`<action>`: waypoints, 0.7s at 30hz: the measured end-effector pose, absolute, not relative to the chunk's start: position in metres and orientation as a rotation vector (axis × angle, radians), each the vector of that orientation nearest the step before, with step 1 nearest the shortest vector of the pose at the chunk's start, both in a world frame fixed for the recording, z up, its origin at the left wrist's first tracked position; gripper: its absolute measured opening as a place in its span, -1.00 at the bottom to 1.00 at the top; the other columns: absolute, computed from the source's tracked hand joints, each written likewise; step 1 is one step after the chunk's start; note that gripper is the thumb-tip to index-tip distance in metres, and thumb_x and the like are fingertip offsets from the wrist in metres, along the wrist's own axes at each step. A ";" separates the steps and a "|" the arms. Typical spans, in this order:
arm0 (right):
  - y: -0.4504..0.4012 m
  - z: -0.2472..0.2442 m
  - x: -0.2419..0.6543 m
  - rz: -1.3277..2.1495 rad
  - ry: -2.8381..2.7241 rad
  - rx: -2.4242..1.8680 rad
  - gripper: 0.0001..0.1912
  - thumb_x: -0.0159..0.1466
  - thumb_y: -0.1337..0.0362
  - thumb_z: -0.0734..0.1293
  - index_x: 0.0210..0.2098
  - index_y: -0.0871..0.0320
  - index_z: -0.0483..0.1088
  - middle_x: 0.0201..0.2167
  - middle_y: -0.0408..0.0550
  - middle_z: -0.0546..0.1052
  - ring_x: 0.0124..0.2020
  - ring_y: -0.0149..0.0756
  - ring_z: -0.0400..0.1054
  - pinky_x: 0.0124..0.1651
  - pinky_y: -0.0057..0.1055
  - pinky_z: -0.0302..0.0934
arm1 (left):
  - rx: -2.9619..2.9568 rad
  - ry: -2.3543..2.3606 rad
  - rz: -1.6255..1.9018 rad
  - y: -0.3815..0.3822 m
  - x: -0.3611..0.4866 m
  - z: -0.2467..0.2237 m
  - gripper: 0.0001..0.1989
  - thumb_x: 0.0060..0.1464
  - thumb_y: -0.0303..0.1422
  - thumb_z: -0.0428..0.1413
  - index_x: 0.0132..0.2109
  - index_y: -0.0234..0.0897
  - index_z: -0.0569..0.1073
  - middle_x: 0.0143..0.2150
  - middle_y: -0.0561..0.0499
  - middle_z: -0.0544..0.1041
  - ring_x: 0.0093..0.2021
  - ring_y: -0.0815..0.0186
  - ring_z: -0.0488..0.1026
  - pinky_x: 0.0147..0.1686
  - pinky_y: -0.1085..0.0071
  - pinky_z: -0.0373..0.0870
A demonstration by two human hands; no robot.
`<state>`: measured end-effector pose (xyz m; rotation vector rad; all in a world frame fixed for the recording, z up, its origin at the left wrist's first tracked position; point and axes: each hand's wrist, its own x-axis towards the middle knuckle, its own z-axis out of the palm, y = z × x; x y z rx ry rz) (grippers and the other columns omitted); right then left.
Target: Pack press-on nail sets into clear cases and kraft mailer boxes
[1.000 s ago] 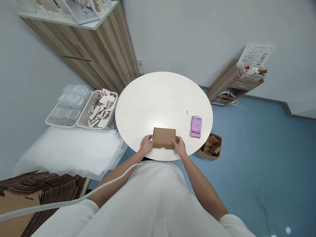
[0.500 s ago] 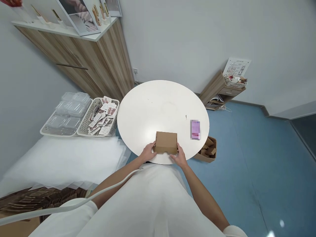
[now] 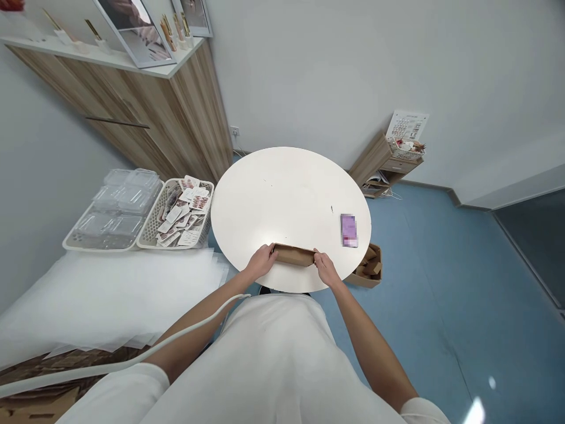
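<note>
Near the front edge of the white round table point(image 3: 282, 194), I hold a small brown cardboard box point(image 3: 295, 255) between both hands. My left hand point(image 3: 261, 261) is closed on its left end. At the right end, my right hand point(image 3: 325, 268) grips the corner with thumb and fingers. The box is tilted, so a long narrow side of it faces me. Whether it touches the tabletop I cannot tell. A purple item point(image 3: 348, 229), blurred out, lies on the table to the right of my right hand.
An open carton with cardboard pieces point(image 3: 368, 268) stands beside the table at right. On the left are a basket of printed cards point(image 3: 183, 212), a basket of clear plastic boxes point(image 3: 117, 206) and white sheets point(image 3: 123, 294). A wood-grain cabinet point(image 3: 176, 112) stands behind.
The cardboard box has tipped from lying flat with its broad top showing to showing a narrow side. Both hands have moved up along its ends and now grip the corners.
</note>
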<state>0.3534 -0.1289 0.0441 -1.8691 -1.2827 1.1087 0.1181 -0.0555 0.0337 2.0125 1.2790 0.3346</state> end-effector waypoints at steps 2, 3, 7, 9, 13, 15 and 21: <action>-0.123 0.048 0.354 1.032 -1.355 -1.936 -0.45 0.18 -0.12 0.01 -0.33 0.16 0.40 -0.33 0.01 0.38 -0.14 -0.19 0.23 -0.08 -0.30 0.08 | 2.040 1.323 0.329 -0.053 0.121 0.033 -0.69 0.14 -0.23 -0.21 -0.09 -0.27 0.29 -0.36 -0.03 0.30 -0.33 0.25 0.31 -0.36 0.37 0.23; -0.121 0.050 0.355 1.000 -1.375 -1.968 -0.44 0.17 -0.13 0.00 -0.40 0.16 0.40 -0.33 0.01 0.40 -0.17 -0.19 0.24 -0.11 -0.32 0.10 | 2.049 1.349 0.332 -0.052 0.123 0.033 -0.67 0.14 -0.24 -0.20 -0.03 -0.27 0.25 -0.34 -0.04 0.30 -0.33 0.25 0.31 -0.37 0.38 0.23; -0.118 0.057 0.356 1.062 -1.251 -1.949 -0.50 0.14 -0.11 0.07 -0.30 0.13 0.41 -0.27 -0.04 0.43 -0.39 -0.32 0.29 -0.27 -0.38 0.17 | 2.098 1.398 0.409 -0.052 0.126 0.035 -0.60 0.11 -0.30 -0.14 0.10 -0.27 0.17 -0.26 -0.06 0.29 -0.32 0.28 0.31 -0.37 0.39 0.24; -0.118 0.058 0.356 1.133 -1.207 -1.883 -0.53 0.13 -0.08 0.10 -0.26 0.12 0.41 -0.31 -0.08 0.43 -0.46 -0.38 0.27 -0.31 -0.38 0.19 | 2.112 1.379 0.461 -0.052 0.126 0.035 -0.61 0.10 -0.34 -0.12 0.09 -0.27 0.19 -0.27 -0.05 0.30 -0.31 0.28 0.31 -0.35 0.40 0.25; -0.119 0.058 0.354 1.162 -1.109 -1.839 -0.54 0.10 -0.03 0.17 -0.17 0.13 0.40 -0.30 -0.08 0.44 -0.50 -0.43 0.26 -0.28 -0.36 0.21 | 2.082 1.332 0.534 -0.052 0.124 0.036 -0.60 0.06 -0.38 -0.07 0.08 -0.28 0.21 -0.31 -0.03 0.33 -0.31 0.29 0.32 -0.30 0.38 0.27; -0.119 0.058 0.353 1.174 -1.034 -1.831 -0.51 0.09 -0.02 0.20 -0.10 0.14 0.37 -0.24 -0.05 0.43 -0.50 -0.44 0.26 -0.27 -0.35 0.22 | 2.057 1.303 0.561 -0.051 0.123 0.037 -0.57 0.04 -0.41 -0.05 0.10 -0.27 0.19 -0.30 -0.02 0.35 -0.33 0.31 0.32 -0.27 0.37 0.28; -0.118 0.061 0.350 1.193 -1.036 -1.796 -0.56 0.09 0.01 0.21 -0.19 0.17 0.42 -0.36 -0.08 0.45 -0.49 -0.43 0.27 -0.29 -0.38 0.24 | 2.007 1.257 0.586 -0.049 0.122 0.039 -0.54 0.00 -0.39 -0.02 0.10 -0.27 0.21 -0.28 -0.01 0.38 -0.37 0.34 0.33 -0.25 0.36 0.29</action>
